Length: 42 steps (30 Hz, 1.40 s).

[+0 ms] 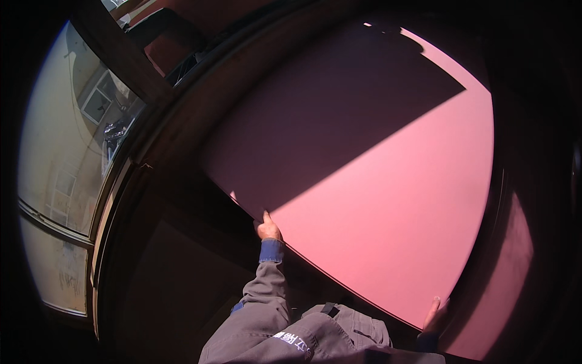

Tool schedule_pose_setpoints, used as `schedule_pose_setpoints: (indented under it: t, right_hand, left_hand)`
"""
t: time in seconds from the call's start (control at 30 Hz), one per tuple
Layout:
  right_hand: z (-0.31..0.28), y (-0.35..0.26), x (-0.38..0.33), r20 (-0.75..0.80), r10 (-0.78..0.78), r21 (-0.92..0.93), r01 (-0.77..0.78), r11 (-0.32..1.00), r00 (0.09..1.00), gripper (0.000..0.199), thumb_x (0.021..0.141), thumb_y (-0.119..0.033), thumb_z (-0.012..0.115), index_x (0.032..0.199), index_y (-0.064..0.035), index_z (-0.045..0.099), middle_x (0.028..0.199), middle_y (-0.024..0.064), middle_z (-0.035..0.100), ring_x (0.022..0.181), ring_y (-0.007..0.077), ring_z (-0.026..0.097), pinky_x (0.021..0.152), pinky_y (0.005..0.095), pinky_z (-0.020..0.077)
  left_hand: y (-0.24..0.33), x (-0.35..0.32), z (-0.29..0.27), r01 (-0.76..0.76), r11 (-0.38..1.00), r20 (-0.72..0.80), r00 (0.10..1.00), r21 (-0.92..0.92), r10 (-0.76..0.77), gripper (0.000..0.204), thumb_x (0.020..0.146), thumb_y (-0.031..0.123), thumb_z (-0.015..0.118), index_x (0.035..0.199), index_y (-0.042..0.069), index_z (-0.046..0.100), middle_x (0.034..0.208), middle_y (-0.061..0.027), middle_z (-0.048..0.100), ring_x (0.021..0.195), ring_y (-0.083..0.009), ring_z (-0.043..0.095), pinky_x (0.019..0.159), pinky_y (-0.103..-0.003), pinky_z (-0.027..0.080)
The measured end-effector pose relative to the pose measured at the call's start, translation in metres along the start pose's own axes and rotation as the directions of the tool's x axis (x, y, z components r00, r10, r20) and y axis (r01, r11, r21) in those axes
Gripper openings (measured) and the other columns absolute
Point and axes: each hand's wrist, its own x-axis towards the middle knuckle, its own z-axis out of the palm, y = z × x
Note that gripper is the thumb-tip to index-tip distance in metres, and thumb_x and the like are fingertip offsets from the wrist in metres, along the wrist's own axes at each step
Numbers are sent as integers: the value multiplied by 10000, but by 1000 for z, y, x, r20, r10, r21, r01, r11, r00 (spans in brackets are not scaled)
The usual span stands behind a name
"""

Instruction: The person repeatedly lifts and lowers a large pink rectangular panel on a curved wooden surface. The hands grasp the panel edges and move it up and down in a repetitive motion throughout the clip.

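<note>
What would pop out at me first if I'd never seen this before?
A big pink board jumps out first, across the middle and right, part bright and part under a dark shadow. Next, the left hand holds the board's near edge and the right hand its lower corner. A bright window stands at far left.

The panel (376, 200) spreads out before the person (260, 327), the left hand (269, 230) on its near edge and the right hand (433, 315) at its near right-hand corner. Over on the person's left, a window (63, 151) stands well apart from the panel.
</note>
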Motion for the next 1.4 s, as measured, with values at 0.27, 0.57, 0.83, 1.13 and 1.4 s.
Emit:
schedule_pose_setpoints:
  t: [0.27, 0.57, 0.83, 1.13, 1.4]
  right_hand:
    - [4, -3, 0, -23, -45, -88, 43, 995, 999, 552, 945, -260, 483, 1338, 114, 383, 1253, 299, 538, 1132, 391, 554, 976, 405, 426]
    - [7, -5, 6, 28, -52, -281, 58, 958, 998, 624, 934, -326, 523, 1334, 133, 383, 1234, 339, 543, 1145, 439, 547, 972, 432, 439]
    - [2, 4, 11, 36, -22, -232, 30, 972, 999, 605, 933, -351, 510, 1291, 130, 426, 1216, 364, 536, 1124, 464, 545, 946, 433, 454]
    - [6, 7, 12, -17, -37, -74, 35, 997, 999, 697, 918, -331, 550, 1361, 162, 335, 1275, 359, 508, 1172, 425, 540, 974, 411, 444]
    - [0, 31, 25, -32, -92, -102, 88, 991, 995, 609, 937, -265, 508, 1349, 161, 365, 1249, 322, 541, 1138, 369, 563, 966, 379, 447]
  left_hand:
    - [2, 16, 12, 107, 985, 103, 987, 134, -121, 603, 931, 414, 544, 1098, -165, 580, 1065, -300, 648, 1003, -388, 630, 850, -414, 483]
    - [-16, 20, -25, -264, 864, 262, 952, 428, 161, 803, 910, 656, 409, 845, -114, 628, 886, -315, 645, 897, -419, 647, 800, -472, 486]
    - [-140, -251, -126, -352, 878, 802, 595, 324, -57, 586, 908, 555, 542, 947, -8, 698, 863, -210, 688, 853, -301, 670, 795, -389, 503]
    - [14, -169, -153, 113, 965, 609, 791, -236, 56, 366, 962, 386, 575, 936, 24, 622, 838, -75, 678, 675, -142, 630, 610, -299, 531]
    - [186, 37, -67, -366, 859, 294, 829, -357, 476, 408, 943, 395, 610, 1036, -2, 614, 935, -72, 667, 823, -119, 609, 704, -265, 503]
